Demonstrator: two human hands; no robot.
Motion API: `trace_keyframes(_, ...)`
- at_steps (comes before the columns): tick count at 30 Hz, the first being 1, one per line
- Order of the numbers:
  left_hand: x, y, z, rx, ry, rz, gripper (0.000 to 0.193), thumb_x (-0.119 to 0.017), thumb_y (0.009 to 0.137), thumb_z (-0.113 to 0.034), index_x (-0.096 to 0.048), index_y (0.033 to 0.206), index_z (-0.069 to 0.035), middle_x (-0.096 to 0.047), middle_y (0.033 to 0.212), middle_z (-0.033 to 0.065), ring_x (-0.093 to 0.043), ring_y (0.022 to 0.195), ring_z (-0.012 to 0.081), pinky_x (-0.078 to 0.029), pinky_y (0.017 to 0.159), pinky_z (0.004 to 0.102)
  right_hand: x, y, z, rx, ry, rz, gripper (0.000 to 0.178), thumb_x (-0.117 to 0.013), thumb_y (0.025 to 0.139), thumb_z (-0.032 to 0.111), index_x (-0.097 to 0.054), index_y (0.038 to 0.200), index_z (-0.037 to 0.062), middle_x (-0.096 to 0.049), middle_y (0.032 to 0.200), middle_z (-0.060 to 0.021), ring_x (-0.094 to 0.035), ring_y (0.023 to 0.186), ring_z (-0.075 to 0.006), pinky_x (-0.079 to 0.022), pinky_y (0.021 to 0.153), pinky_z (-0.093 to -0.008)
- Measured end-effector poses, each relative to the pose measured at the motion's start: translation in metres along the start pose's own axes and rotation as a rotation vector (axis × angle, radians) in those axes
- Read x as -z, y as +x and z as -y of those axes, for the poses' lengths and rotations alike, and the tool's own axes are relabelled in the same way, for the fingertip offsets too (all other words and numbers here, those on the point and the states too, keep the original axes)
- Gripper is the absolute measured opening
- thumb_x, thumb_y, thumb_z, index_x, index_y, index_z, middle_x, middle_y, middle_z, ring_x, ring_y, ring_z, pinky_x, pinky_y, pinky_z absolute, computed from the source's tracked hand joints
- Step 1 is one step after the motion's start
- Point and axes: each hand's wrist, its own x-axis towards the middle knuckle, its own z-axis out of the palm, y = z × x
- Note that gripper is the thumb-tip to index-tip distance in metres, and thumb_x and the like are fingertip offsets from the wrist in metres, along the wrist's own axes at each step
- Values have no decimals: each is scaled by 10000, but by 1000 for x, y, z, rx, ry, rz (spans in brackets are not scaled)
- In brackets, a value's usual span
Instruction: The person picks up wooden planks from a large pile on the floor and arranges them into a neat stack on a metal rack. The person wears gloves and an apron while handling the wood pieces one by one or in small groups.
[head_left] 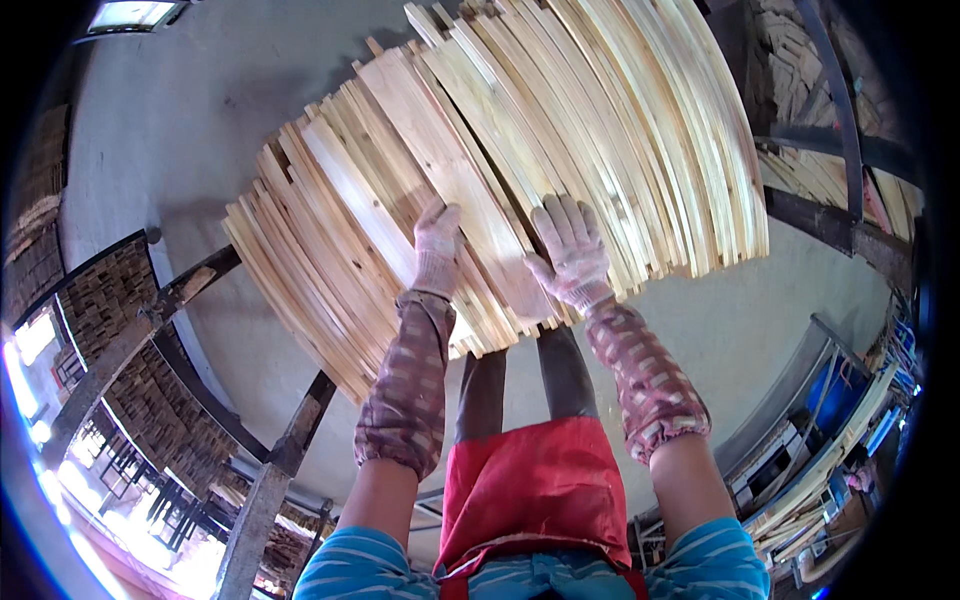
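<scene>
Many long, pale wooden boards lie side by side in a wide row in front of me. My left hand, in a light work glove, has its fingers curled at the left edge of one wide wooden board near the middle of the row. To the right, my right hand, gloved too, rests flat on the boards with fingers stretched out and thumb apart. A dark gap runs along the wide board's right side, near my right thumb. The left fingertips are partly hidden.
Dark beams stick out under the boards at left, and another beam at right. Stacked wood pieces stand at far left. At lower right are a blue container and long strips. A grey floor surrounds the boards.
</scene>
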Motion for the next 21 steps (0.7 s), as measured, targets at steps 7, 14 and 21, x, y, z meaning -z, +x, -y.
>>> trace_keyframes(7, 9, 21, 2, -101, -68, -2, 378, -710, 913, -85, -672, 1286, -34, -708, 991, 33, -687, 825, 187, -563, 687, 295, 1, -3, 2, -28, 19, -18, 731, -705, 795, 394, -477, 1402, 57, -486, 1436, -184, -443, 1344, -412, -321, 1153, -572)
trace_keyframes(14, -56, -27, 26, -441, 279, 34, 84, -652, 887, -30, -651, 969, -45, -562, 836, -50, -506, 762, 97, -433, 683, 250, -4, -11, 2, -75, 15, 24, 721, -680, 834, 407, -480, 1433, 58, -470, 1505, -173, -412, 1411, -394, -280, 1199, -552)
trace_keyframes(21, -55, -19, 18, -117, 279, -1, 251, -728, 877, -139, -679, 1094, -21, -624, 890, -26, -533, 797, 100, -456, 714, 253, 18, -22, 24, -121, 80, -51, 594, -634, 896, 379, -506, 1373, 49, -521, 1408, -191, -463, 1345, -409, -365, 1122, -565)
